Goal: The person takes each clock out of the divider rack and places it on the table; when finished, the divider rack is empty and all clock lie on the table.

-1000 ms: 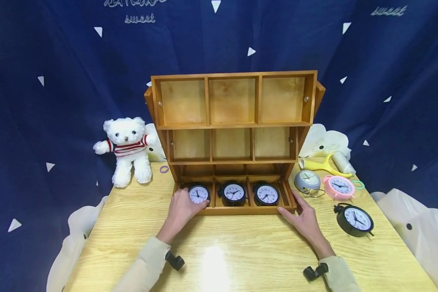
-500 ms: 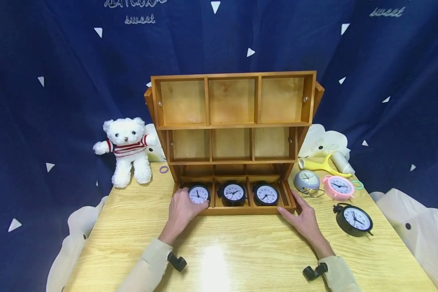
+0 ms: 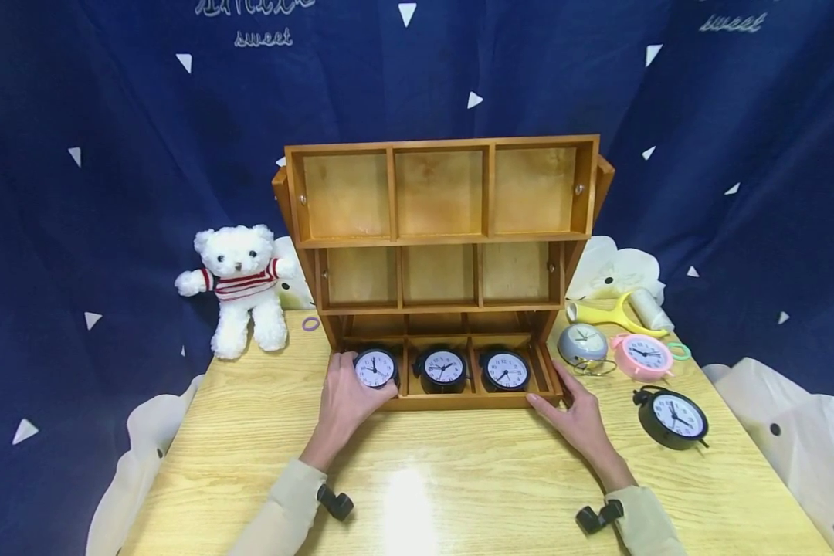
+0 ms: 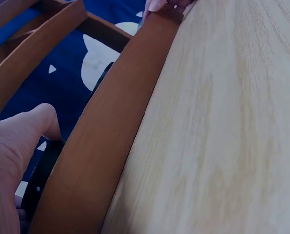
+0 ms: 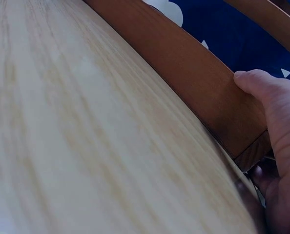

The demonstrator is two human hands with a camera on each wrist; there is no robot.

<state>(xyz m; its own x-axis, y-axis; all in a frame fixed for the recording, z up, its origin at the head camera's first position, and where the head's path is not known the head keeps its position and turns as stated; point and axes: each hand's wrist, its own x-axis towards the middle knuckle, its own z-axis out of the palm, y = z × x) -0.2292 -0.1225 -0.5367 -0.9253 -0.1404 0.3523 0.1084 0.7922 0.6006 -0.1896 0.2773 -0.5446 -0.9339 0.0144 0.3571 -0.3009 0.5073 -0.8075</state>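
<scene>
A three-tier wooden shelf (image 3: 438,403) stands on the table, with black round alarm clocks in its bottom tier. In the left compartment is one alarm clock (image 3: 375,369), gripped by my left hand (image 3: 345,401) with the thumb at its lower right and the fingers behind its left side. A second alarm clock (image 3: 442,367) fills the middle compartment and a third alarm clock (image 3: 505,371) the right one. My right hand (image 3: 578,417) holds the shelf's front right corner. In the right wrist view its thumb lies on the front board (image 5: 198,78), with the fingers round the end.
At right lie another black alarm clock (image 3: 674,418), a pink clock (image 3: 643,357), a grey clock (image 3: 584,344), glasses (image 3: 595,367), a yellow Y-shaped handle (image 3: 608,315) and a grey-white cylinder (image 3: 650,310). A white teddy bear (image 3: 239,287) stands at left, near a purple ring (image 3: 310,323).
The left clock has turned slightly in my left hand, and its face sits a little higher. My right hand keeps its hold on the shelf corner.
</scene>
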